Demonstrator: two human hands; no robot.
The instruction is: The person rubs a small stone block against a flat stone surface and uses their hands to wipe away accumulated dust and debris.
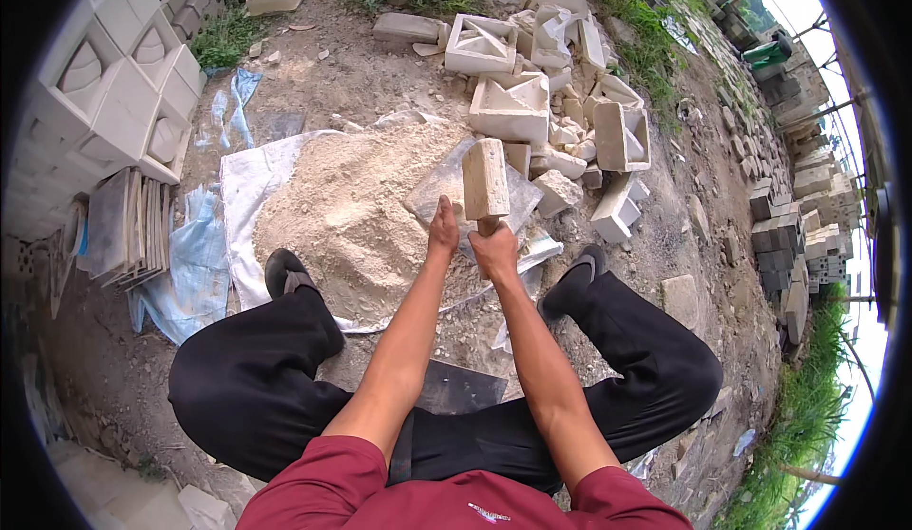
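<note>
My right hand [494,249] is closed round the short handle of a wooden mallet [485,177], whose pale, block-shaped head stands upright above the fist. The mallet is over a grey square board [520,198], which lies on the right edge of a heap of pale sandy powder [351,209]. Just left of the mallet, my left hand [443,229] is on edge above the board with its thumb side up. Its fingers are partly hidden and bent about something pale under the mallet head, too covered to name.
White sheeting [245,269] lies under the powder, between my sandalled feet. Broken pale hollow blocks [510,105] are piled at the far right. Stacked pale blocks [114,65] and leaning thin boards [133,226] stand at left. A dark flat sheet [463,388] lies close to me.
</note>
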